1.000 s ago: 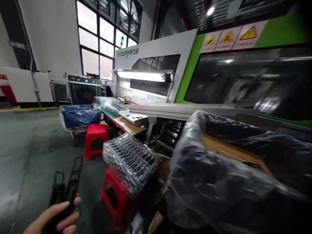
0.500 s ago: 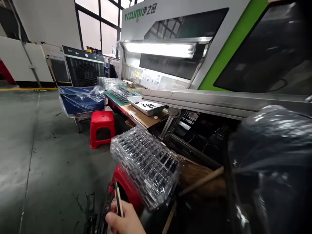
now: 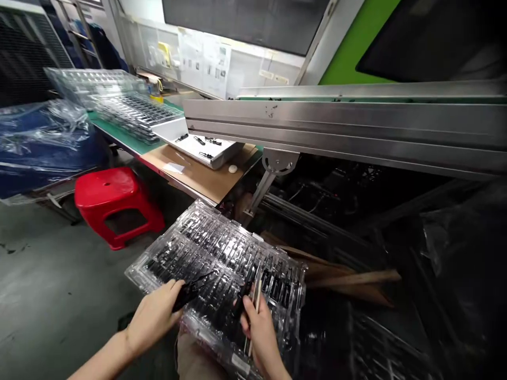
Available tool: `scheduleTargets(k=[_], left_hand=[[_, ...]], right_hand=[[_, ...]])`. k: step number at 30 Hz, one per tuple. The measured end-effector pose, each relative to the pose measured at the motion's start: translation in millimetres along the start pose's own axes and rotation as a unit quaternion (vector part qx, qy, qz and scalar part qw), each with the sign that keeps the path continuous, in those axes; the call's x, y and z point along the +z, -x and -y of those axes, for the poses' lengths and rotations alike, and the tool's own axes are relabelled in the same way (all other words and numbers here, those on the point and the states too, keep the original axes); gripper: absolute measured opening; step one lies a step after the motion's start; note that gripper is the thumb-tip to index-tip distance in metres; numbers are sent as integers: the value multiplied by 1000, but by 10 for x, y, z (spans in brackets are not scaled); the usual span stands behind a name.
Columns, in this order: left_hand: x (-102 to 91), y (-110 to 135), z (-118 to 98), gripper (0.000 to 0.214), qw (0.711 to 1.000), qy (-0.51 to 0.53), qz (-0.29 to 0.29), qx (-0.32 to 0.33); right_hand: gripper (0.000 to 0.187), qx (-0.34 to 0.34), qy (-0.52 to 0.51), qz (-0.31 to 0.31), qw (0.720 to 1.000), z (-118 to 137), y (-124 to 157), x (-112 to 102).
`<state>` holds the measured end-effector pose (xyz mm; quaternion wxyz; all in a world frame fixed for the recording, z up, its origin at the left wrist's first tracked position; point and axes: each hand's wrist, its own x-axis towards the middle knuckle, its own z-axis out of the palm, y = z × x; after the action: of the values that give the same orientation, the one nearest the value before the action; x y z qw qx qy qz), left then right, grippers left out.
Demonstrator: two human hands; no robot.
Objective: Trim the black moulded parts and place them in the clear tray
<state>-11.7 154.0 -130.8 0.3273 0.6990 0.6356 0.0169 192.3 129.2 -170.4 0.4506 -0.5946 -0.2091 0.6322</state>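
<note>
A stack of clear plastic trays (image 3: 233, 237) lies in front of me, its pockets filled with slim black parts. Over its near left side, my left hand (image 3: 158, 311) is closed around a black plastic part (image 3: 194, 289) that points right across the tray. My right hand (image 3: 257, 324), over the tray's right half, has its fingers closed on a slim pale tool (image 3: 258, 295), whose exact kind I cannot make out. Another black plastic part (image 3: 244, 287) stands against the fingers of that hand. What lies inside both palms is hidden.
A red stool (image 3: 114, 200) stands left of a workbench (image 3: 198, 177). On the bench are a white tray (image 3: 209, 150) with several black parts and more stacked clear trays (image 3: 134, 113). A metal conveyor beam (image 3: 336, 124) crosses at right, above a wooden stick (image 3: 356, 278).
The view has moved closer to the tray stack and tilted down. My left hand has come into view with a black part. My right hand has moved from left of the stack to above it.
</note>
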Motion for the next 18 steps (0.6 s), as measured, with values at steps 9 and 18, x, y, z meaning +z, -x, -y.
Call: scheduleTargets(k=[9, 18], left_hand=[[221, -720, 126, 50, 981, -128, 91, 111], [61, 55, -351, 49, 864, 377, 265, -203]], right_hand=[[39, 27, 71, -65, 995, -161, -64, -249], [14, -119, 331, 241, 905, 348, 218, -147]])
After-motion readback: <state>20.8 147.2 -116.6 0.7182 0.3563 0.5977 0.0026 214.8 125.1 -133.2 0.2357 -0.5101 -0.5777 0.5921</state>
